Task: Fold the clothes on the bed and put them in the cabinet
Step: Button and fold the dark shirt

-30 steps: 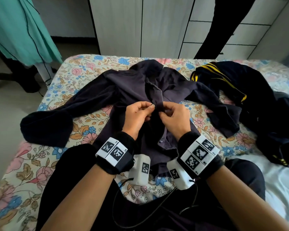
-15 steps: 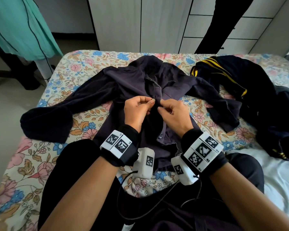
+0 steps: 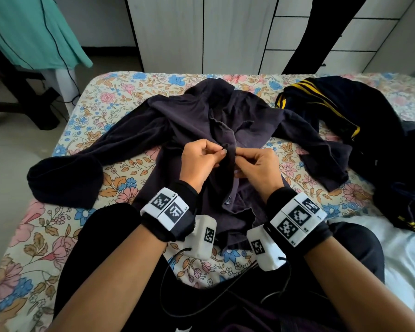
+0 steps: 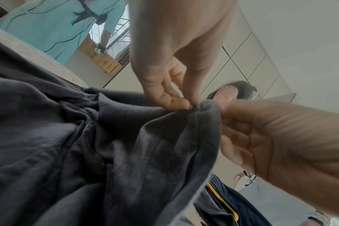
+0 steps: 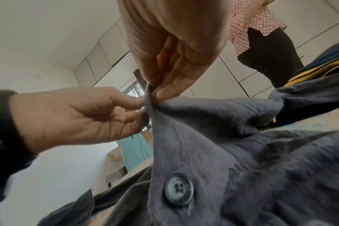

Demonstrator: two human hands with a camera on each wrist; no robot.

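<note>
A dark grey button shirt lies spread face up on the floral bed, sleeves out to both sides. My left hand pinches the shirt's front edge beside a small button. My right hand pinches the facing edge of the placket, so both hands meet at the shirt's middle. A lower button sits fastened below them. A dark navy garment with yellow stripes lies bunched at the right of the bed.
White cabinet doors and drawers stand past the foot of the bed. A person in black trousers stands before them. A teal garment hangs at the far left. A white sheet covers the bed's near right.
Both hands have stayed together on the shirt's front edges, with small finger shifts. The head view has tilted slightly.
</note>
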